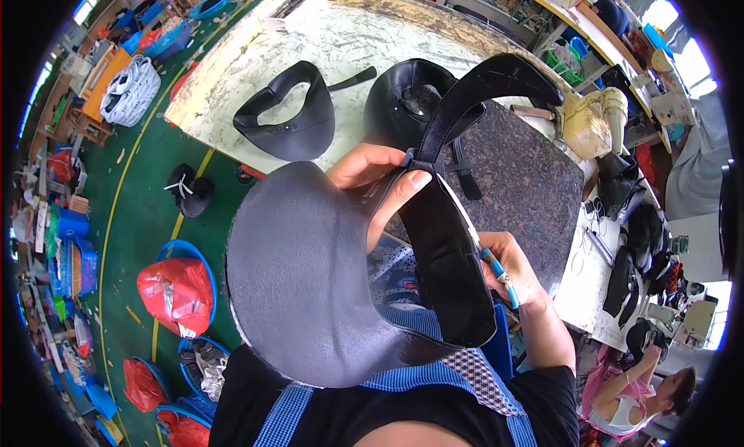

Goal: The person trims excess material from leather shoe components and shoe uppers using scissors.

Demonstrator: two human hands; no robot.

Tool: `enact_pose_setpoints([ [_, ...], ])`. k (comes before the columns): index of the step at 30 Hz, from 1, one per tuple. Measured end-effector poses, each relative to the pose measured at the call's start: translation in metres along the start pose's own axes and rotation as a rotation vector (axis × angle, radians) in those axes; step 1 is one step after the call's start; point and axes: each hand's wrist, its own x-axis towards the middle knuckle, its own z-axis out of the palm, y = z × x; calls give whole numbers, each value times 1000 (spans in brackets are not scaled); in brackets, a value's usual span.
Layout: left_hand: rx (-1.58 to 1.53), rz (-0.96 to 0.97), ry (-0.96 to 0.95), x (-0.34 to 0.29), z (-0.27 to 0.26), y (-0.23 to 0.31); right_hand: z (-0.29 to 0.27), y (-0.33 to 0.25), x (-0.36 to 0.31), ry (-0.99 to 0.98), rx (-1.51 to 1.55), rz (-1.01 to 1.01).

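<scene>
A large black visor (302, 269) with a wide curved brim hangs in front of my chest. My left hand (376, 180) is closed on its band, thumb inside, where a black strap (438, 129) rises from the band's end. On the far side of the band, my right hand (511, 269) has its fingers closed round a slim blue pen-like tool (500, 278); its tip is hard to make out. Those fingers also lie against the visor's outer edge, partly hidden by it. Another black visor (298, 133) and a rounded black piece (399, 98) sit on the table beyond.
The white, scuffed table (364, 44) carries a dark stone slab (527, 191) and a tape-wrapped yellowish container (593, 125). Several black pieces lie at the right. On the green floor, left, stand blue tubs with red bags (178, 292). Another person (639, 385) works at lower right.
</scene>
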Motion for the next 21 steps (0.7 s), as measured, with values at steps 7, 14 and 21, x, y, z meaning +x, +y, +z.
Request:
enact_pose_setpoints([
  [7,-273,-45,54,3,6,-6,13,13,3,50,91,-88],
  [14,-411,-104,-44,4,4,-20,21,8,9,65,113,-117],
  [21,-520,-141,-74,2,4,-16,21,2,6,48,107,-75],
])
